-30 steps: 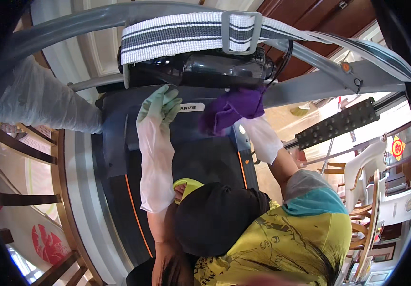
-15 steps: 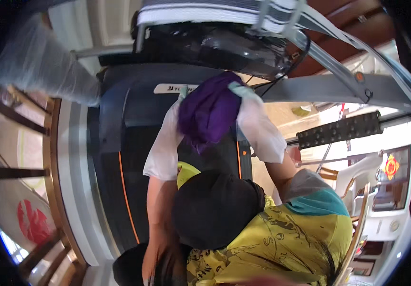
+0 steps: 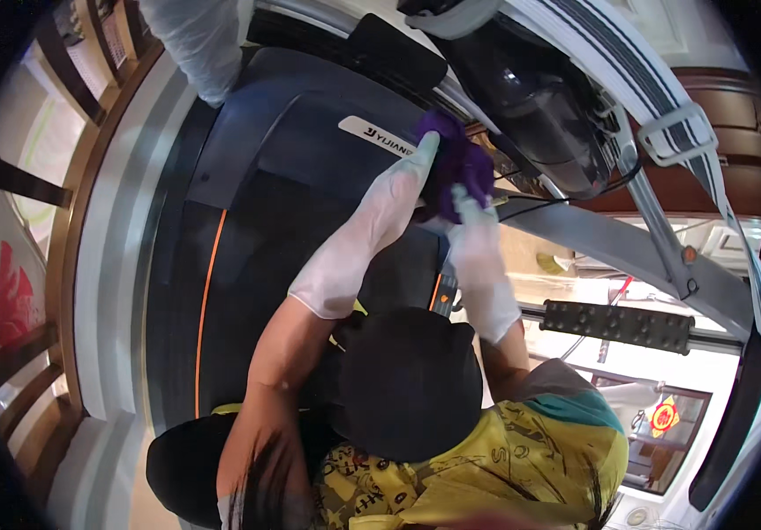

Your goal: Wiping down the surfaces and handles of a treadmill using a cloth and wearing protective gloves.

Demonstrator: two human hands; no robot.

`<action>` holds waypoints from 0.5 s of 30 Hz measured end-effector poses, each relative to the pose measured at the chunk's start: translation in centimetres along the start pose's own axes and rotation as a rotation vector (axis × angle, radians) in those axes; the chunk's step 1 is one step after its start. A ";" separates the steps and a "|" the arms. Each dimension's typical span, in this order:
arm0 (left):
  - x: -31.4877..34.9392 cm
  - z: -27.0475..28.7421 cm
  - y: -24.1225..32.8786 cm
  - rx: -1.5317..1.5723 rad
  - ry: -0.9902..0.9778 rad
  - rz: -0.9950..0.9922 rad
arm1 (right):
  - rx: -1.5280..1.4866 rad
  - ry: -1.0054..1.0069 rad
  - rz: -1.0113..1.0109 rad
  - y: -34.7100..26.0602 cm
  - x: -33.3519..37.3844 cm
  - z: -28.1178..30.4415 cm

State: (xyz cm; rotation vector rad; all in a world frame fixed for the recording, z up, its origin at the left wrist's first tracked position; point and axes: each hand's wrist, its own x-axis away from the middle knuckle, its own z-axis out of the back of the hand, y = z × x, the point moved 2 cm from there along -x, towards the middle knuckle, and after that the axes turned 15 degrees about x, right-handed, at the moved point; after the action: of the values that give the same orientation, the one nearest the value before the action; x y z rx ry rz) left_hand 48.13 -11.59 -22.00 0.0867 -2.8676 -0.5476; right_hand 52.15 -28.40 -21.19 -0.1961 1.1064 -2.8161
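A bunched purple cloth [image 3: 462,168] lies between my hands at the right edge of a treadmill's dark blue front cover [image 3: 310,106], by its grey side frame. My left hand [image 3: 429,148], in a pale green and white glove, is closed on the cloth's near left part. Just below it, my right hand [image 3: 470,212], gloved the same way and a little blurred, grips the lower end. The folds hide some of the fingers on both hands. The black running belt [image 3: 283,265], with an orange line along it, stretches below my left forearm.
A shiny black part [image 3: 531,110] and thin black cables hang just beyond the cloth. A striped strap with a buckle [image 3: 679,134] loops down at the right. The grey frame bar [image 3: 610,238] and a knobbed black roller [image 3: 617,325] stand right of my arm. Wooden railings [image 3: 71,203] line the left.
Both hands and the cloth have shifted right, from the middle of the front cover to its right edge. The cloth looks more tightly bunched, and the whole view has turned.
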 end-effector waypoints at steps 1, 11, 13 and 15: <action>0.0 -0.5 0.9 0.180 -0.071 0.074 | 0.226 0.083 0.002 -0.4 -1.2 1.8; 0.1 0.3 3.7 0.226 0.007 -0.268 | 0.577 1.053 0.459 -3.5 -10.4 1.0; 0.5 1.6 3.9 0.173 0.089 -0.341 | 0.416 1.214 0.473 -8.0 -7.9 -2.5; 0.3 2.2 4.2 0.153 0.116 -0.335 | 0.456 1.170 0.715 -7.5 -8.6 -5.0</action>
State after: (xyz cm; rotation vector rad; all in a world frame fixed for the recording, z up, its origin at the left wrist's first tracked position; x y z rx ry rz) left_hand 47.28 -6.91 -22.37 0.6117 -2.7897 -0.3634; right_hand 59.46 -18.31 -20.33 1.6509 0.3714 -2.2487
